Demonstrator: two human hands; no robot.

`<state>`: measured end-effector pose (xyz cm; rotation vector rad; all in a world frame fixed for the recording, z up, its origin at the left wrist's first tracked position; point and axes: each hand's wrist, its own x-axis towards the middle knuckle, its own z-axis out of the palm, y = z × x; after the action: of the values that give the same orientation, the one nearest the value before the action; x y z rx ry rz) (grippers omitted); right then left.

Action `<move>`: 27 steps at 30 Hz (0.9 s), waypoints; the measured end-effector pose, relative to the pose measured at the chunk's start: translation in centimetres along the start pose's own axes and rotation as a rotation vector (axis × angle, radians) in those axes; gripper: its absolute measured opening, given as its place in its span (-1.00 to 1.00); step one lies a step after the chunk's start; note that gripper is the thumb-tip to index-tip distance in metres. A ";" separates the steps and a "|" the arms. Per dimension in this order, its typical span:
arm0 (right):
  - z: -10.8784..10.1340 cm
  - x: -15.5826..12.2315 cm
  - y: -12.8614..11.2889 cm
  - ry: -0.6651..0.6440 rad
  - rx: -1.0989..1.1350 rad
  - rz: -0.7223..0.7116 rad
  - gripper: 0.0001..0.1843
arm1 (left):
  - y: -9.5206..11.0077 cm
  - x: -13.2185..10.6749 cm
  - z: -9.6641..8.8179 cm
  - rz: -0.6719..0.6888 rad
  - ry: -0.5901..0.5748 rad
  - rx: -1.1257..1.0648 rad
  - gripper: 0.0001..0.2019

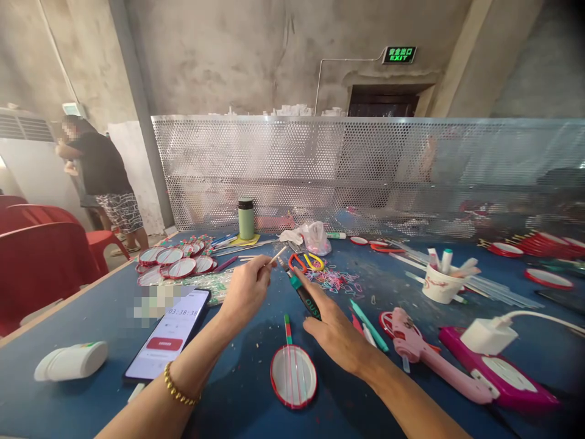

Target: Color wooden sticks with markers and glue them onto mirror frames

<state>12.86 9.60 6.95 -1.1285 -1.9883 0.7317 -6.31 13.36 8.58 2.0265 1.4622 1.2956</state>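
My left hand (250,286) pinches a thin wooden stick (280,252) by its lower end. Held in my right hand (336,329) is a tool with a black handle and green collar (301,291); its slim tip points up toward the stick, and I cannot tell its exact kind. Whether tip and stick touch is unclear. Below both hands, a round red-rimmed disc (294,378) lies on the blue table, with clear strips across it and a green-and-red striped stick (287,329) extending from its top.
Left lie a phone (169,335), a white bottle (70,361) and several red-rimmed discs (178,261). A green thermos (245,219) stands behind. At right are a pink glue gun (429,353), a magenta power strip (503,375) and a cup of pens (441,283). A person (103,164) stands far left.
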 end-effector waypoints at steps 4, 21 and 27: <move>0.1 0.1 0.3 0.013 -0.006 0.000 -0.05 | 0.2 -0.1 0.1 0.021 0.022 0.024 -0.76; 1.1 -0.3 1.7 0.105 -0.372 -0.174 0.03 | -0.9 0.5 0.8 0.058 -0.087 -0.075 -0.75; 1.5 -0.4 1.8 0.081 -0.340 -0.169 0.03 | -0.7 0.4 1.0 0.015 -0.053 -0.099 -0.75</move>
<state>12.64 9.92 4.66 -1.1412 -2.1590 0.2611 -5.88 14.25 7.70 1.9962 1.3351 1.2841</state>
